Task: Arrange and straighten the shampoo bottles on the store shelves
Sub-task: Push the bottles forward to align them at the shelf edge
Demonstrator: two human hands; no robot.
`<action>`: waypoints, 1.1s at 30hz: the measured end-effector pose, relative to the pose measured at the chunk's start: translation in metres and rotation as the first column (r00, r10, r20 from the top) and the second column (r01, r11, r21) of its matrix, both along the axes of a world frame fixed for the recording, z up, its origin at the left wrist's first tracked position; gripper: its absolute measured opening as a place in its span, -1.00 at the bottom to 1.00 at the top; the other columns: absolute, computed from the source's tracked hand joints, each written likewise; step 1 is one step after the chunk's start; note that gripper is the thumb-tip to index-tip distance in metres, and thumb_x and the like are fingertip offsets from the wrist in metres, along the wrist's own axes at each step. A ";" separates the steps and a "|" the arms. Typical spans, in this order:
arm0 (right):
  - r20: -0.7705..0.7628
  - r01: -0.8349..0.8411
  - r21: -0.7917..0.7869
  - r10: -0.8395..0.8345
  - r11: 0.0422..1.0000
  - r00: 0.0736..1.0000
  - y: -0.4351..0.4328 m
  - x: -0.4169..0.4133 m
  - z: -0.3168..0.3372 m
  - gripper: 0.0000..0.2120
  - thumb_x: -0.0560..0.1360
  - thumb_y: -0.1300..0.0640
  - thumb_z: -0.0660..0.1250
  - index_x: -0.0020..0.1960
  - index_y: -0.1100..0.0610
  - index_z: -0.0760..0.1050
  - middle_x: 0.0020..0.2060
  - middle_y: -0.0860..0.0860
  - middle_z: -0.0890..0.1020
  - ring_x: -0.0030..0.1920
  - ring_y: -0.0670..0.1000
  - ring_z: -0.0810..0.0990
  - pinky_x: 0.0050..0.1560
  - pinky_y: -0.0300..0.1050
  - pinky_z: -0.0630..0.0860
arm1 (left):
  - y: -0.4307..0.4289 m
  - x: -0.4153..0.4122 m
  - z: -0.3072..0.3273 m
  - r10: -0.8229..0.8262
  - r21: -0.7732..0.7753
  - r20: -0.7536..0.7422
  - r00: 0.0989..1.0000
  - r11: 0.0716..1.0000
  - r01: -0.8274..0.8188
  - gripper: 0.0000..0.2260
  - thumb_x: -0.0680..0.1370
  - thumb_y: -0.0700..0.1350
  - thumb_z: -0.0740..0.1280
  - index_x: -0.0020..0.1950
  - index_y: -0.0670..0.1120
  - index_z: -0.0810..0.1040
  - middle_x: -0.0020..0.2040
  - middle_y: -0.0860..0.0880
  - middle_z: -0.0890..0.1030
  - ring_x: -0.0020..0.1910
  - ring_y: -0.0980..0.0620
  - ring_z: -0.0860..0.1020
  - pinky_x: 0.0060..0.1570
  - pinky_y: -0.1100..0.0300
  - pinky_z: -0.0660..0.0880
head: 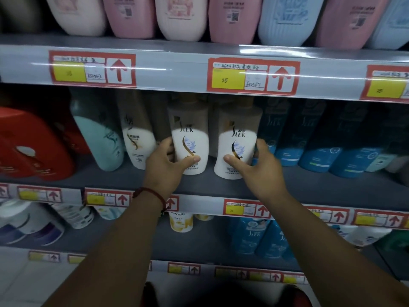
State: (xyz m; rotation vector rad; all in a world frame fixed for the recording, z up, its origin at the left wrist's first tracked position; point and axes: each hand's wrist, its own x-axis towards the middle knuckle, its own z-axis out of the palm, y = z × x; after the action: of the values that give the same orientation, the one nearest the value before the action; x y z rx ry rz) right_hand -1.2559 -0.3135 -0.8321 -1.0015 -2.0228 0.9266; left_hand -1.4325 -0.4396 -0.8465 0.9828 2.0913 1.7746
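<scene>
Two white SLEK shampoo bottles stand side by side on the middle shelf [309, 185]. My left hand [164, 165] grips the left white bottle [190, 138], thumb across its front and fingers round its left side. My right hand [259, 167] grips the right white bottle [238, 138], thumb on its front and fingers behind its right side. Both bottles stand upright with labels facing out, a narrow gap between them. More white bottles stand behind them in shadow.
Left of my hands stand a white-and-gold bottle [138, 140], a teal bottle [99, 140] and red jugs [33, 147]. Blue bottles [314, 147] fill the shelf to the right. Pink and pale blue bottles [232, 18] line the upper shelf; a yellow Pantene bottle [181, 221] stands below.
</scene>
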 end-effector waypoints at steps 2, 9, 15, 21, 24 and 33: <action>0.001 0.009 -0.010 -0.009 1.000 1.000 -0.003 -0.001 0.001 -0.51 0.41 -0.11 0.53 0.22 0.01 0.41 0.00 -0.15 0.56 -0.02 -0.11 0.55 -0.01 -0.16 0.53 | 0.000 0.000 -0.002 0.012 0.004 -0.009 1.000 1.000 -0.012 -0.49 0.37 -0.12 0.62 0.28 -0.06 0.58 0.11 0.06 0.70 0.06 0.15 0.67 0.06 0.20 0.64; 0.010 0.032 -0.005 -0.031 0.999 0.999 -0.011 -0.017 -0.001 -0.48 0.41 -0.16 0.51 0.23 0.04 0.43 0.04 -0.08 0.62 0.02 -0.06 0.59 0.03 -0.12 0.54 | 0.000 0.004 -0.004 0.028 0.035 0.012 1.000 0.999 -0.028 -0.49 0.38 -0.11 0.61 0.29 -0.03 0.57 0.12 0.08 0.69 0.08 0.17 0.66 0.12 0.12 0.63; 0.014 0.057 0.005 -0.057 0.998 0.998 -0.017 -0.027 -0.005 -0.49 0.42 -0.20 0.49 0.23 0.02 0.43 0.09 -0.06 0.65 0.06 -0.04 0.62 0.08 -0.08 0.58 | 0.001 0.001 -0.005 0.051 0.038 0.028 0.998 0.998 -0.052 -0.53 0.38 -0.07 0.61 0.25 0.00 0.57 0.10 0.08 0.69 0.07 0.12 0.66 0.10 0.05 0.64; 0.024 0.082 0.002 -0.082 0.997 0.996 -0.020 -0.031 -0.005 -0.51 0.43 -0.22 0.47 0.20 0.01 0.42 0.09 -0.05 0.65 0.05 -0.02 0.63 0.08 -0.04 0.60 | 0.000 0.001 -0.005 0.049 0.028 0.019 0.999 0.998 -0.049 -0.53 0.39 -0.06 0.59 0.27 0.02 0.56 0.11 0.10 0.68 0.09 0.14 0.65 0.13 0.06 0.63; 0.019 0.091 0.011 -0.091 0.996 0.996 -0.023 -0.032 -0.005 -0.51 0.43 -0.22 0.46 0.22 0.01 0.42 0.10 -0.07 0.64 0.06 -0.03 0.62 0.08 -0.05 0.59 | -0.001 0.002 -0.004 0.042 0.021 0.013 0.999 0.999 -0.042 -0.54 0.41 -0.06 0.59 0.27 0.02 0.56 0.12 0.09 0.68 0.10 0.13 0.64 0.15 0.07 0.62; 0.021 0.123 0.053 -0.124 0.991 0.992 -0.027 -0.034 -0.007 -0.48 0.43 -0.26 0.44 0.23 0.00 0.42 0.07 -0.10 0.65 0.07 -0.01 0.62 0.11 0.02 0.59 | 0.001 0.005 -0.003 0.086 0.025 -0.002 0.996 0.996 -0.086 -0.55 0.38 -0.05 0.60 0.23 0.05 0.56 0.10 0.11 0.68 0.08 0.14 0.64 0.14 0.07 0.62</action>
State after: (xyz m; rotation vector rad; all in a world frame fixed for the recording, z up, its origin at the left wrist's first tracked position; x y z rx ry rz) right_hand -1.2902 -0.3407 -0.8395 -1.1012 -1.9707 0.7964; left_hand -1.4275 -0.4390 -0.8498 0.9146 2.1488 1.8456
